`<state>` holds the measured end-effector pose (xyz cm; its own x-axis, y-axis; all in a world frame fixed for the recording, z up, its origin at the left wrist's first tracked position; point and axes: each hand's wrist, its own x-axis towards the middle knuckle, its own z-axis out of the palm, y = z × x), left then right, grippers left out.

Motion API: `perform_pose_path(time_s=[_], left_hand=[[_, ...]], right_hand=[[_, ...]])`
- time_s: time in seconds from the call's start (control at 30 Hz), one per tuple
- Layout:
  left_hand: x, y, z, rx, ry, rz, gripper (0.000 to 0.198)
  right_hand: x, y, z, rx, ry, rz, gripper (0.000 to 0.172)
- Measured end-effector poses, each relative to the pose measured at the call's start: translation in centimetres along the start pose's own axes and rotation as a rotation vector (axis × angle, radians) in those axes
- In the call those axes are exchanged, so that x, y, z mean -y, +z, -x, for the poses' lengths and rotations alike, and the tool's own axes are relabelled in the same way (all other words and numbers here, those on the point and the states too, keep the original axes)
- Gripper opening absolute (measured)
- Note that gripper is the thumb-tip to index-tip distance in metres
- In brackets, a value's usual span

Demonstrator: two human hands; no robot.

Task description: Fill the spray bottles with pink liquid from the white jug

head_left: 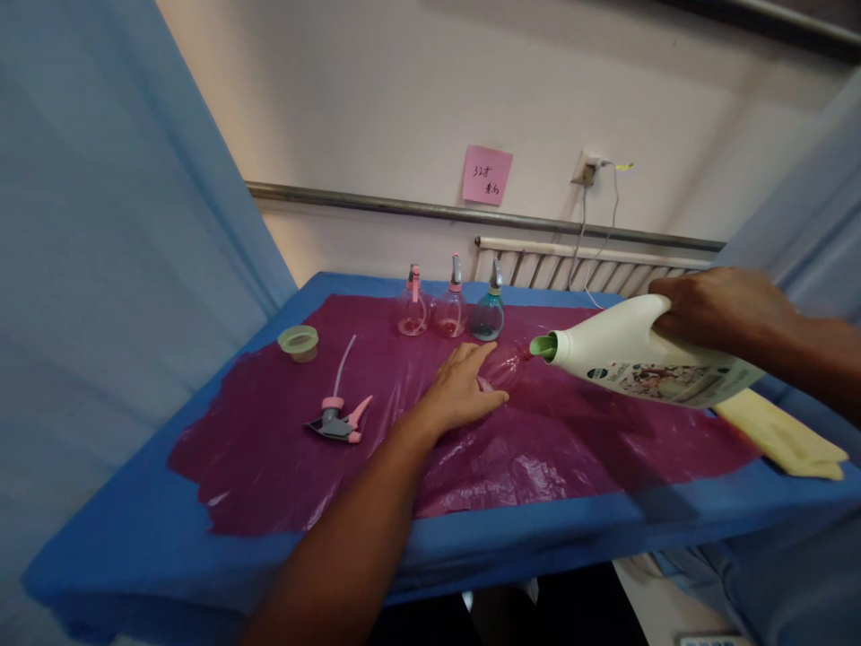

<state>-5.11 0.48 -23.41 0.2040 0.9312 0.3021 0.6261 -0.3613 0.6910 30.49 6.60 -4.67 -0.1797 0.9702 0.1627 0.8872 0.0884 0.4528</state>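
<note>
Your left hand point(464, 390) lies on the middle of the table, fingers long and only loosely curled, with thumb and forefinger round the base of a small clear bottle point(506, 366). The bottle sits on the magenta plastic sheet point(538, 453), its neck pointing right.

Your right hand point(719, 309) comes in from the right, closed firmly over the handle of a white jug point(632, 354). The jug is tipped almost level above the table. Its green spout point(543, 346) is just beside the bottle's mouth; whether liquid is flowing cannot be told.

At the far edge stand three spray bottles point(450, 309) in a row. To the left lie a loose trigger sprayer point(336, 420) and, farther off, a pale green cap point(298, 342). A yellow cloth point(784, 438) lies at the right, on the blue table cover point(471, 538).
</note>
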Motion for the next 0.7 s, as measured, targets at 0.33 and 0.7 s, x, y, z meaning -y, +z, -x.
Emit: perform_pose_path(time_s=[0.33, 0.7], left_hand=[[-0.2, 0.0, 0.0, 0.010, -0.019, -0.014, 0.091], [-0.2, -0.1, 0.1, 0.018, -0.013, -0.005, 0.092]], right_hand=[[-0.7, 0.7, -0.6, 0.004, -0.036, 0.008, 0.026], [-1.0, 1.0, -0.8, -0.032, -0.053, -0.018, 0.022]])
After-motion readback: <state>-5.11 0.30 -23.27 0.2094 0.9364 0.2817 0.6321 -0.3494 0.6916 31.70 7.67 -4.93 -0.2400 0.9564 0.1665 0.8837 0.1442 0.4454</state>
